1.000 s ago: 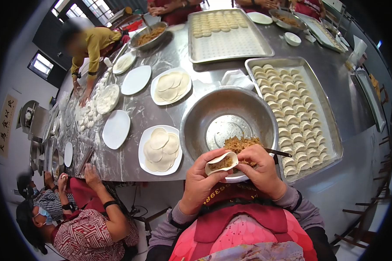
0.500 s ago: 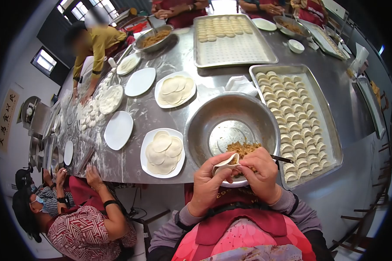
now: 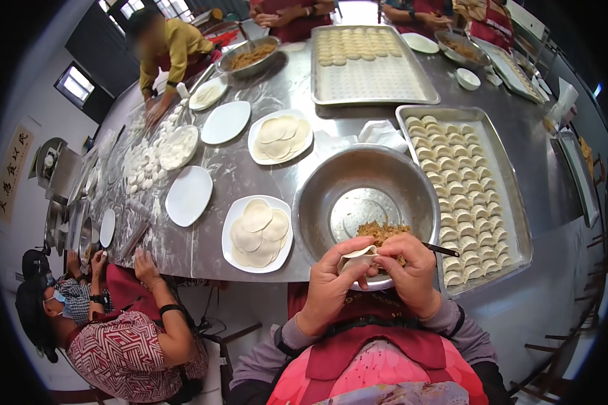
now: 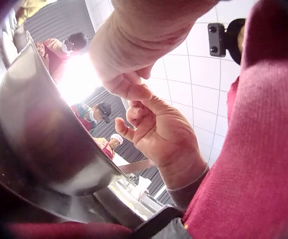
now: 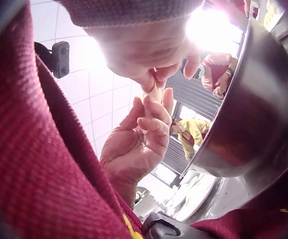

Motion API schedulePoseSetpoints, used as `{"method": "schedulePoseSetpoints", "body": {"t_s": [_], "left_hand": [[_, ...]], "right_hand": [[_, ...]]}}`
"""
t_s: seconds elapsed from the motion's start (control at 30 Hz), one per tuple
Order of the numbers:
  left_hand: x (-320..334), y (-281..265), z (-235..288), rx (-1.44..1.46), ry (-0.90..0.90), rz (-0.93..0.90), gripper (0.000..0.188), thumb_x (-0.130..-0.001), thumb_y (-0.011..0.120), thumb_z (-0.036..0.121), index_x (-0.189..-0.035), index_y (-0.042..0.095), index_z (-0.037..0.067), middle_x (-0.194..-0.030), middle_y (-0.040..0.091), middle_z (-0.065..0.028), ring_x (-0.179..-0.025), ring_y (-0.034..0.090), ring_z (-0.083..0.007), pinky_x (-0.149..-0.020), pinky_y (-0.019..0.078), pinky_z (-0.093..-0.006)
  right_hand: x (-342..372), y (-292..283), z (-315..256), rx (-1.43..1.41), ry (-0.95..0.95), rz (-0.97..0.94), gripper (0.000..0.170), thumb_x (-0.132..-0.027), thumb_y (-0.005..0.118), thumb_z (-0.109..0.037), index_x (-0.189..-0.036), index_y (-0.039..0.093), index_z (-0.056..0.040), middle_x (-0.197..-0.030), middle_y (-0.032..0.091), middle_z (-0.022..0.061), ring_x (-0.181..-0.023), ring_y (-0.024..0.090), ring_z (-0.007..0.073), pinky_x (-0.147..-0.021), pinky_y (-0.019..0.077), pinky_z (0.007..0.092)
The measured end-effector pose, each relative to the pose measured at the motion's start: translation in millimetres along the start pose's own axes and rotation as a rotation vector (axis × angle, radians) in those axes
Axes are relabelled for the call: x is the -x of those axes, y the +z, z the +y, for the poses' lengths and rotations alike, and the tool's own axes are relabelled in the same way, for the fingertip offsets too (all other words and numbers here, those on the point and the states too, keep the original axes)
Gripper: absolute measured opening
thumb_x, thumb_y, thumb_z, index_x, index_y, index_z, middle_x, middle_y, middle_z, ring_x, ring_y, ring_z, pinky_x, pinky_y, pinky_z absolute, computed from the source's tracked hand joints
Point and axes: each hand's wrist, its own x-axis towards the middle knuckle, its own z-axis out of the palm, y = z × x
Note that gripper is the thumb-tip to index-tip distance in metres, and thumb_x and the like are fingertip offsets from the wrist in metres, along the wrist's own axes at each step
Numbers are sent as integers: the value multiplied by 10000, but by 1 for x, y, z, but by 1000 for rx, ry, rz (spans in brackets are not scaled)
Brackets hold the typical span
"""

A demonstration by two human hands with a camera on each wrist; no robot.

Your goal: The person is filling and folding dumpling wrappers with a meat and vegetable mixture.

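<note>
A dumpling (image 3: 358, 256), a pale round wrapper folded over its filling, sits between both hands above the near rim of a large steel bowl (image 3: 315, 196). My left hand (image 3: 327, 287) holds it from the left, thumb in front and fingers behind. With thumb and fingertips, my right hand (image 3: 412, 273) pinches the wrapper's right end. In the right wrist view a bit of the dumpling (image 5: 155, 94) shows between the fingertips. Brown filling (image 3: 382, 231) lies in the bowl behind the hands, and a dark utensil handle (image 3: 442, 250) sticks out over the bowl's right rim.
A tray (image 3: 517, 223) with rows of finished dumplings stands right of the bowl. Plates of wrappers (image 3: 257, 226) and bare white plates (image 3: 189, 196) lie to the left. Another dumpling tray (image 3: 378, 91) is farther back. A person in yellow (image 3: 179, 57) works among dough pieces (image 3: 142, 162).
The wrapper, wide open with filling showing a second ago, is now folded over, its edges drawn together. My right fingers have come in onto its right end. The head view has shifted slightly.
</note>
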Motion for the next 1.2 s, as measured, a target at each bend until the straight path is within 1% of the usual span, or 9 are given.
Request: {"method": "schedulePoseSetpoints", "body": {"t_s": [0.17,0.27,0.43,0.67,0.8,0.9,1.0,1.1,1.2], "left_hand": [[0,-2,-1,5,-1,-12,292,-895,544,2,-1186,515,-2,-1035,624,-110,-840,631,-130,-617,517,-228],[1,-4,-1,-17,-27,-34,308,-896,546,4,-1201,501,2,-1055,613,-109,-849,631,-129,-625,514,-221],[0,0,1,57,22,-23,382,-915,513,4,-1284,412,0,-1188,556,-139,-886,630,-155,-649,515,-225],[-2,-4,0,30,18,-6,300,-922,516,14,-1221,498,-4,-1133,599,-100,-849,611,-110,-659,499,-210],[3,-7,-3,-80,-35,-59,310,-889,573,13,-1196,535,26,-1094,613,-65,-831,591,-76,-652,487,-197],[2,-11,-4,-114,-25,-89,345,-864,602,0,-1200,534,46,-1090,610,-50,-841,585,-66,-650,482,-189],[1,-9,-4,-69,-14,-76,364,-861,594,-17,-1212,519,48,-1106,603,-57,-858,586,-70,-650,484,-190],[3,-3,2,48,-9,-31,363,-874,565,-27,-1224,503,43,-1132,595,-74,-876,590,-80,-652,489,-193],[1,-6,2,86,5,-8,356,-891,532,-28,-1239,494,39,-1158,587,-88,-884,595,-91,-652,493,-195]], "right_hand": [[-1,-2,-1,55,-35,-18,146,-718,710,23,-835,632,-16,-815,603,90,-672,568,158,-558,449,277],[-7,2,-11,-118,189,40,138,-724,702,25,-838,638,-21,-839,591,92,-678,572,155,-578,449,270],[-2,-4,2,-47,55,-72,167,-732,704,16,-881,643,-30,-865,581,93,-692,580,157,-617,462,263],[2,0,0,-45,60,-52,155,-724,732,-4,-838,629,-20,-859,581,96,-699,585,160,-606,476,273],[-2,-1,1,34,-52,-46,160,-721,732,1,-830,617,-19,-864,575,92,-689,572,146,-588,463,252],[-3,2,3,-70,47,-32,148,-724,725,8,-828,623,-19,-856,570,87,-695,568,140,-588,459,250],[-4,8,-4,-318,270,73,147,-728,718,15,-844,633,-18,-855,567,83,-707,570,143,-598,462,251],[-1,0,5,-61,34,-72,158,-727,713,20,-862,639,-16,-859,569,85,-713,573,145,-606,467,254],[-2,-1,6,-18,-56,-65,162,-729,714,19,-869,641,-16,-862,570,89,-713,577,153,-611,472,257]]}}
